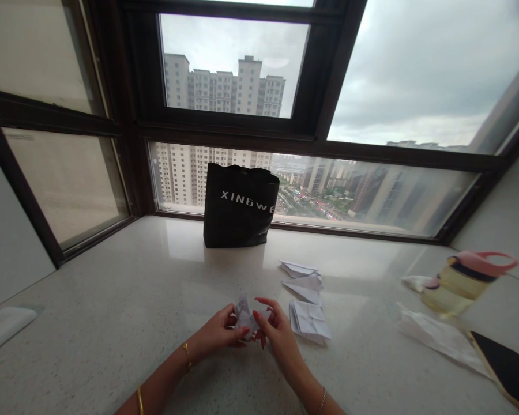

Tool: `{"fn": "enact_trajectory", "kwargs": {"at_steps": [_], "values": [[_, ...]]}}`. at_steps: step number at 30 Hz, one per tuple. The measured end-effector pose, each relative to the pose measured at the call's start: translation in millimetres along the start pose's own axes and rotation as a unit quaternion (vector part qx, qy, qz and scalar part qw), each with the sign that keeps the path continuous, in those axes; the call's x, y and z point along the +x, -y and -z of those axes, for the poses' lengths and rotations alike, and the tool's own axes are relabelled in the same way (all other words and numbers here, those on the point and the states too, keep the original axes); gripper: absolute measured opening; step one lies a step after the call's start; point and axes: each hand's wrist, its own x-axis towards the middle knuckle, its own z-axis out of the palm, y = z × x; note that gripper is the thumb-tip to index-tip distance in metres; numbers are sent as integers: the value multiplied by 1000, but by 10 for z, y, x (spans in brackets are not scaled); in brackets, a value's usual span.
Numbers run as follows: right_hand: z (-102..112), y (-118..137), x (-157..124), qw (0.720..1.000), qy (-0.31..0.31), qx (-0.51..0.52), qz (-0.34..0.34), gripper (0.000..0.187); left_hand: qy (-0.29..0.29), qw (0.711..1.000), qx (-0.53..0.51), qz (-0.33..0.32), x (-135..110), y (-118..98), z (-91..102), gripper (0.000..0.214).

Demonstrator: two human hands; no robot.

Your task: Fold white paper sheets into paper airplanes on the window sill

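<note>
A small piece of folded white paper (244, 314) is held between my two hands, above the pale speckled counter (155, 323). My left hand (225, 327) pinches its left side, thumb in front and fingers behind. On the other side my right hand (274, 325) grips the paper's right part between thumb and fingers, with the index finger reaching out over the top. Just right of my hands lie a folded paper square (310, 320), a pointed folded paper (305, 286) and another flat folded paper (299, 269). My fingers hide part of the held paper.
A black bag (241, 207) stands upright by the window. At the right are a yellowish bottle with a pink lid (462, 282), crumpled white tissue (441, 340) and a dark phone-like slab (508, 369). A white flat object (6, 328) lies at the left edge.
</note>
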Motion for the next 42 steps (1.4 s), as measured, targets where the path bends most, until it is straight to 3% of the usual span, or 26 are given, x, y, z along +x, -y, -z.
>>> {"fn": "enact_trajectory", "kwargs": {"at_steps": [3, 6, 11, 17, 23, 27, 32, 36, 42], "values": [[3, -2, 6, 1000, 16, -1, -8, 46, -41, 997, 24, -55, 4, -12, -8, 48], [-23, 0, -11, 999, 40, 11, -11, 45, -89, 991, -46, -86, 29, 4, -37, 49], [-91, 6, -67, 998, 54, 38, -4, 45, -54, 977, -201, -48, 17, 8, -154, 42], [-104, 42, -68, 995, 60, 79, 5, 48, -46, 957, -283, -34, -38, -36, -246, 33], [-102, 39, -74, 995, 81, 62, 10, 45, -18, 953, -302, -1, -44, -52, -237, 26], [-110, 28, -67, 995, 85, 47, 15, 44, -32, 944, -328, -11, -31, -50, -210, 40], [-84, 40, -43, 996, 75, 38, 22, 42, -6, 953, -301, -24, -40, -45, -196, 24], [-73, 60, -38, 996, 78, 28, 34, 40, 21, 961, -274, -35, -30, -38, -188, 30], [-87, 40, -16, 994, 91, 15, 56, 34, -40, 957, -283, -36, 39, -1, -131, 34]]}}
